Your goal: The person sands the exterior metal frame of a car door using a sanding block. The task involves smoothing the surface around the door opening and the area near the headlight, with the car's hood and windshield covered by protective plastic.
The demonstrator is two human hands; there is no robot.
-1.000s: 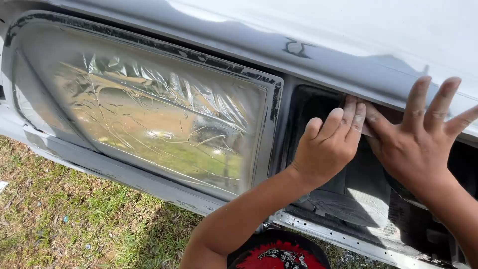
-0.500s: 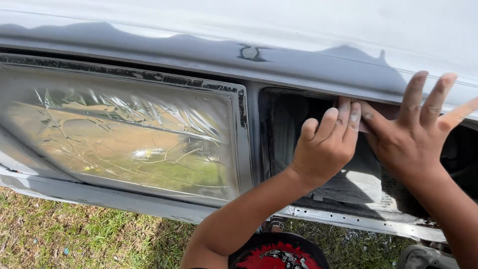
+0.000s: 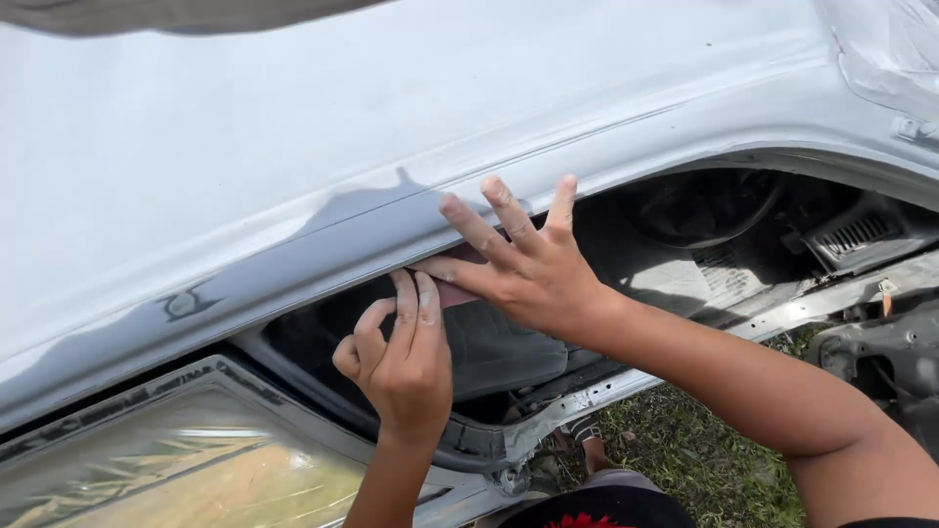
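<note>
Head view – left hand [image 3: 401, 367] fingers pinching reddish sandpaper strip [image 3: 458, 291], right hand [image 3: 533, 274] splayed flat at 2 o'clock pressing it under white panel edge [image 3: 323, 240] – grey primer patch sanded, edge unfinished

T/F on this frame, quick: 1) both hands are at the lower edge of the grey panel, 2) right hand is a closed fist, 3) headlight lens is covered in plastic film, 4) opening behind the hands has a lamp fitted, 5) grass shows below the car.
1) True: the left hand and right hand meet at the edge of the grey body panel, on a small reddish-brown sheet.
2) False: its fingers are spread flat on the panel.
3) True: the headlight carries crinkled clear film.
4) False: the opening is empty, bare housing showing.
5) True: grass shows beneath.
</note>
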